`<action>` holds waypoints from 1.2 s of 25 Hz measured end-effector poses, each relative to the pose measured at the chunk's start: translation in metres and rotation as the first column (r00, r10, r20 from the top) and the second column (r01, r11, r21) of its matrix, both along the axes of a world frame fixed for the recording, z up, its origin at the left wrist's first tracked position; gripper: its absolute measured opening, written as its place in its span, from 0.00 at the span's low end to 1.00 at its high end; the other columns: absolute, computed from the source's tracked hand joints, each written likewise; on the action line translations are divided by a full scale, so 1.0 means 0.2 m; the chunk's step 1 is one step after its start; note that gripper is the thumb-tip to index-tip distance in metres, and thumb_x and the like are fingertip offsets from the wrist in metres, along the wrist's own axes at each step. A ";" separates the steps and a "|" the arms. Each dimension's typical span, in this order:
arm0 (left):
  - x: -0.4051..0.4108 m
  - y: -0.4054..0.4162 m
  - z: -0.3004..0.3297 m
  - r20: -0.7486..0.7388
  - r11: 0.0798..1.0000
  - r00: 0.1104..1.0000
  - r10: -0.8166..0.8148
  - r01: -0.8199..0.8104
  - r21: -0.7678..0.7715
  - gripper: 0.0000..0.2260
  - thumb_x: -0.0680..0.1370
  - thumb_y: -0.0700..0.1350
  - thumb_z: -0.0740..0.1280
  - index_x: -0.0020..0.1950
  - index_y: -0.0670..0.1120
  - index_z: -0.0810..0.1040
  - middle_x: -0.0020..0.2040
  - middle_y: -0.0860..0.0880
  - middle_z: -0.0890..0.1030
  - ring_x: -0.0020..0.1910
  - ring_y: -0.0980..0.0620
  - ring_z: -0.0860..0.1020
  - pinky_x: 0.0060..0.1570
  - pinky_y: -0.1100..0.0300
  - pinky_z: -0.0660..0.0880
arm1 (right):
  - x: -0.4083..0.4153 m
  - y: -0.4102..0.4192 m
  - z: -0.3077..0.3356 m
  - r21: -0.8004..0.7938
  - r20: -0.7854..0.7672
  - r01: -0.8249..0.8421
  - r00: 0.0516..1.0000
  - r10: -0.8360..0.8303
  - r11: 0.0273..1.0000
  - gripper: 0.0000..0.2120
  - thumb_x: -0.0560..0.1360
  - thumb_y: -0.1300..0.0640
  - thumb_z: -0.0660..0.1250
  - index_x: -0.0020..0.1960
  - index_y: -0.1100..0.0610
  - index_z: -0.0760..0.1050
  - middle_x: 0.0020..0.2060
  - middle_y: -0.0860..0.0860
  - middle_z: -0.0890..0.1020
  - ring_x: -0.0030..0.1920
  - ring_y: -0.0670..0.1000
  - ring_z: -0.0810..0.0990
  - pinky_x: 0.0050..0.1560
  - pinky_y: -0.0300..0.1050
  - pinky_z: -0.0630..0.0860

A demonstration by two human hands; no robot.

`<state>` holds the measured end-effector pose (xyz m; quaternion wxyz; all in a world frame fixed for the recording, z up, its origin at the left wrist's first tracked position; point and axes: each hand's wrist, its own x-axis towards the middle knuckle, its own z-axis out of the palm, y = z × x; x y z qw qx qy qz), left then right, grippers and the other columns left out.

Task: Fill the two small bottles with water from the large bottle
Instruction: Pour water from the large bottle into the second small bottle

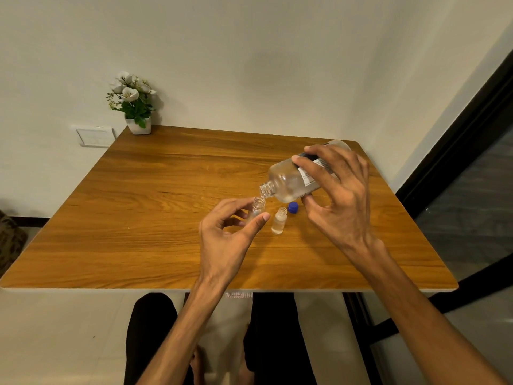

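My right hand grips the large clear bottle, tipped down to the left with its open mouth right above the neck of a small clear bottle. My left hand holds that small bottle between thumb and fingers, upright over the wooden table. The second small bottle stands uncapped on the table just to the right, with clear water inside. A blue cap lies behind it, under the large bottle.
A white pot of artificial flowers stands at the table's far left corner against the wall. A wall socket plate is left of it. A dark door frame runs along the right. My legs show below the table's front edge.
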<state>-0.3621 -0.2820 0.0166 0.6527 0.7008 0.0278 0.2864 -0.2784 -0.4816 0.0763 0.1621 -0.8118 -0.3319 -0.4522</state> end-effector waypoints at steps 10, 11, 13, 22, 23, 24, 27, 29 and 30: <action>-0.01 0.00 0.01 0.005 1.000 1.000 -0.003 0.003 -0.002 0.14 0.70 0.41 0.83 0.54 0.49 0.87 0.49 0.50 0.87 0.45 0.56 0.83 0.43 0.60 0.81 | 0.00 0.00 0.00 -0.006 0.013 0.008 1.000 -0.008 1.000 0.27 0.69 0.60 0.78 0.68 0.58 0.82 0.66 0.58 0.82 0.69 0.58 0.74 0.68 0.56 0.68; -0.01 0.00 0.01 0.003 1.000 1.000 -0.004 0.004 -0.005 0.14 0.70 0.41 0.83 0.54 0.49 0.87 0.49 0.50 0.87 0.45 0.56 0.83 0.43 0.60 0.81 | 0.00 0.00 0.00 -0.008 0.015 0.008 1.000 -0.008 1.000 0.27 0.69 0.60 0.79 0.68 0.58 0.82 0.66 0.58 0.82 0.69 0.58 0.74 0.68 0.56 0.68; -0.01 0.00 0.00 -0.001 1.000 1.000 -0.002 0.002 -0.011 0.14 0.70 0.41 0.83 0.54 0.48 0.88 0.50 0.50 0.87 0.46 0.56 0.83 0.44 0.59 0.81 | 0.01 0.00 0.00 -0.009 0.017 0.009 1.000 -0.009 1.000 0.27 0.69 0.61 0.79 0.68 0.58 0.82 0.66 0.58 0.82 0.69 0.58 0.74 0.68 0.57 0.68; -0.01 0.00 -0.01 -0.004 1.000 1.000 0.002 -0.002 -0.012 0.14 0.70 0.41 0.83 0.53 0.50 0.88 0.50 0.51 0.86 0.46 0.56 0.83 0.44 0.60 0.81 | 0.00 0.00 0.03 -0.012 0.030 0.001 1.000 0.000 1.000 0.26 0.69 0.62 0.78 0.67 0.58 0.82 0.66 0.57 0.82 0.69 0.58 0.75 0.70 0.55 0.67; -0.01 0.00 -0.01 -0.006 1.000 1.000 0.004 -0.004 -0.011 0.14 0.70 0.41 0.83 0.53 0.50 0.88 0.50 0.51 0.86 0.46 0.56 0.83 0.44 0.61 0.81 | 0.00 0.00 0.03 -0.011 0.032 0.000 0.999 0.000 1.000 0.25 0.69 0.62 0.78 0.67 0.58 0.83 0.66 0.57 0.83 0.69 0.58 0.75 0.70 0.55 0.67; -0.01 0.01 -0.01 -0.007 1.000 1.000 0.005 -0.005 -0.011 0.14 0.70 0.41 0.83 0.54 0.49 0.88 0.50 0.51 0.87 0.46 0.56 0.83 0.44 0.61 0.80 | 0.00 0.00 0.03 -0.011 0.034 0.001 0.999 0.000 1.000 0.25 0.70 0.62 0.78 0.67 0.58 0.83 0.66 0.57 0.83 0.69 0.58 0.75 0.70 0.55 0.67; -0.02 0.01 -0.02 -0.008 1.000 1.000 0.007 -0.007 -0.010 0.14 0.70 0.41 0.83 0.54 0.46 0.88 0.51 0.50 0.87 0.46 0.55 0.83 0.44 0.62 0.81 | 0.00 0.01 0.04 -0.014 0.036 0.000 0.999 0.001 1.000 0.25 0.70 0.62 0.78 0.66 0.58 0.83 0.66 0.58 0.83 0.69 0.58 0.75 0.70 0.56 0.67; -0.02 0.01 -0.02 -0.008 1.000 1.000 0.009 -0.009 -0.008 0.14 0.70 0.41 0.83 0.54 0.45 0.88 0.51 0.50 0.87 0.47 0.54 0.84 0.44 0.61 0.81 | 0.00 0.01 0.04 -0.017 0.037 -0.004 0.999 0.005 1.000 0.24 0.70 0.62 0.77 0.66 0.58 0.83 0.66 0.58 0.83 0.69 0.58 0.75 0.70 0.56 0.68; -0.02 0.02 -0.02 -0.009 1.000 1.000 0.009 -0.009 -0.008 0.14 0.70 0.41 0.83 0.54 0.45 0.88 0.51 0.50 0.87 0.47 0.54 0.84 0.45 0.60 0.81 | 0.00 0.01 0.04 -0.018 0.038 -0.007 0.999 0.007 1.000 0.24 0.70 0.62 0.77 0.66 0.58 0.83 0.65 0.58 0.83 0.69 0.58 0.75 0.69 0.57 0.68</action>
